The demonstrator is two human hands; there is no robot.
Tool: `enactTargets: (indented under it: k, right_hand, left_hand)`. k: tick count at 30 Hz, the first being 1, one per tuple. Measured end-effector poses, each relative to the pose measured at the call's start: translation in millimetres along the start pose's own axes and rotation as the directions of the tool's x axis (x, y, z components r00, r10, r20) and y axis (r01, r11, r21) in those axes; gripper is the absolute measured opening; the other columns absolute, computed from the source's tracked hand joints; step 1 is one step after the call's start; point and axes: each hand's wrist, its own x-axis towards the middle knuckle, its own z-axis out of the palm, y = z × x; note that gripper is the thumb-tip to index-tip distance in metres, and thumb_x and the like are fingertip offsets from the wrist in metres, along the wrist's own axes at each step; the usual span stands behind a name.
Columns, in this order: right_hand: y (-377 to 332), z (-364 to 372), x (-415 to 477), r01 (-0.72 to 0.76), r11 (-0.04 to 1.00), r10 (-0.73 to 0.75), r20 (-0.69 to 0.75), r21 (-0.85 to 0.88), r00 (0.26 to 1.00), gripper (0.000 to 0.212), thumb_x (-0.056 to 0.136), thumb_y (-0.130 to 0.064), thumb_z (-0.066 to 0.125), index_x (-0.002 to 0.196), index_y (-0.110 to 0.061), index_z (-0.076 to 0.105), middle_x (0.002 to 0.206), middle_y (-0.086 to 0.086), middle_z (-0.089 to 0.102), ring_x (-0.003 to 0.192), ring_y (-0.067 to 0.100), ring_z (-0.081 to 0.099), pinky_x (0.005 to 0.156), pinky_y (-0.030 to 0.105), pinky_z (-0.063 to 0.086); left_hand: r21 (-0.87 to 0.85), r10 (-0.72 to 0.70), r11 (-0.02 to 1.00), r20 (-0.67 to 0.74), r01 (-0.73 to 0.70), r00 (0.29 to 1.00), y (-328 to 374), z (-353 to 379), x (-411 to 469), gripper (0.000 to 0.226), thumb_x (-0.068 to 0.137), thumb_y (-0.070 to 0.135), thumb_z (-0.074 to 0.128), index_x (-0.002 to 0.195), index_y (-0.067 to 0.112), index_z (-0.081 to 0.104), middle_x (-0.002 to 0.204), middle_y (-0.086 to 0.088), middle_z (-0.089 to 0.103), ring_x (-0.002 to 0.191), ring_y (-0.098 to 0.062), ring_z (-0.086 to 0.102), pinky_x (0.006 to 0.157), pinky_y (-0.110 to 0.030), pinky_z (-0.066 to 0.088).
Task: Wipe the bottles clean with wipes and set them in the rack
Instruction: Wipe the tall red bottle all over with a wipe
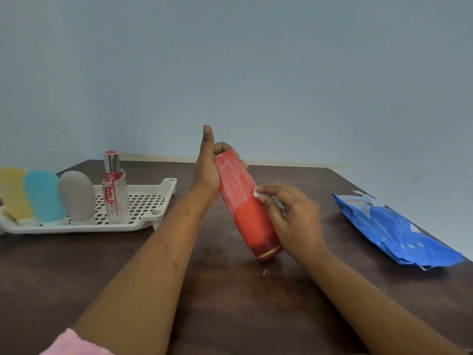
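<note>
Head view: above a dark brown table (76, 265), the left hand (207, 172) wraps the top of a tilted red bottle (245, 206), thumb up, while the right hand (294, 216) pinches a white wipe (256, 192) against its powder-streaked upper half. A white rack (143, 201) at left holds yellow (14, 193), teal (43, 196) and grey (76, 196) tubes and a clear spray bottle (115, 193). A blue wipes pack (394, 231) lies at right.
</note>
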Motion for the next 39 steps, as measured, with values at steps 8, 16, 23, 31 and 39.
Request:
enactTargets:
  k: [8, 16, 23, 31, 39]
  right_hand:
    - [-2.8, -0.1, 1.6, -0.14, 0.973, 0.146, -0.016, 0.181, 0.989, 0.015, 0.087, -0.016, 0.065, 0.1, -0.021, 0.069, 0.094, -0.014, 0.067, 0.095, 0.0, 0.06, 0.078, 0.004, 0.043]
    - [-4.1, -2.7, -3.3, -0.106, 0.972, 0.099, 0.044, 0.211, 0.994, 0.018, 0.085, -0.013, 0.067, 0.098, -0.024, 0.069, 0.094, -0.016, 0.066, 0.095, -0.003, 0.061, 0.079, 0.007, 0.045]
    - [-0.8, -3.0, -5.7, -0.109, 0.971, 0.083, 0.13, 0.213, 0.988, 0.015, 0.085, -0.012, 0.068, 0.098, -0.017, 0.072, 0.095, -0.01, 0.07, 0.095, 0.001, 0.063, 0.082, 0.016, 0.051]
    - [0.6, -5.2, -2.9, -0.059, 0.968, 0.061, 0.003, 0.245, 0.998, 0.015, 0.084, -0.014, 0.067, 0.098, -0.022, 0.069, 0.094, -0.013, 0.067, 0.093, 0.0, 0.062, 0.079, 0.009, 0.046]
    - [3.7, -7.0, 1.3, -0.128, 0.946, 0.163, -0.095, 0.297, 0.982, 0.012, 0.085, -0.017, 0.066, 0.096, -0.018, 0.07, 0.095, -0.004, 0.07, 0.094, 0.005, 0.063, 0.083, 0.016, 0.049]
  left_hand:
    - [-0.035, -0.11, 0.992, 0.194, 0.119, 0.975, -5.5, 1.8, -4.6, 0.08, 0.093, 0.067, 0.013, 0.067, 0.003, 0.054, 0.057, -0.013, 0.063, 0.051, -0.021, 0.059, 0.056, -0.025, 0.05]
    - [-0.061, -0.12, 0.989, 0.162, 0.132, 0.979, -6.1, -8.2, -3.2, 0.083, 0.092, 0.069, 0.013, 0.068, 0.002, 0.055, 0.057, -0.014, 0.064, 0.049, -0.022, 0.057, 0.053, -0.025, 0.049]
    - [-0.06, -0.14, 0.987, 0.141, 0.15, 0.98, -7.7, -18.5, -0.9, 0.085, 0.09, 0.071, 0.013, 0.066, 0.003, 0.057, 0.058, -0.013, 0.064, 0.05, -0.02, 0.058, 0.052, -0.024, 0.049]
    - [-0.014, -0.248, 0.964, 0.32, 0.266, 0.914, -15.4, 0.6, -3.5, 0.089, 0.085, 0.077, 0.012, 0.068, 0.001, 0.054, 0.057, -0.012, 0.06, 0.05, -0.02, 0.057, 0.054, -0.025, 0.05]
    - [0.044, -0.295, 0.951, 0.419, 0.305, 0.859, -23.3, 15.5, -8.6, 0.086, 0.083, 0.078, 0.009, 0.069, 0.003, 0.05, 0.053, -0.005, 0.052, 0.049, -0.015, 0.05, 0.052, -0.024, 0.047]
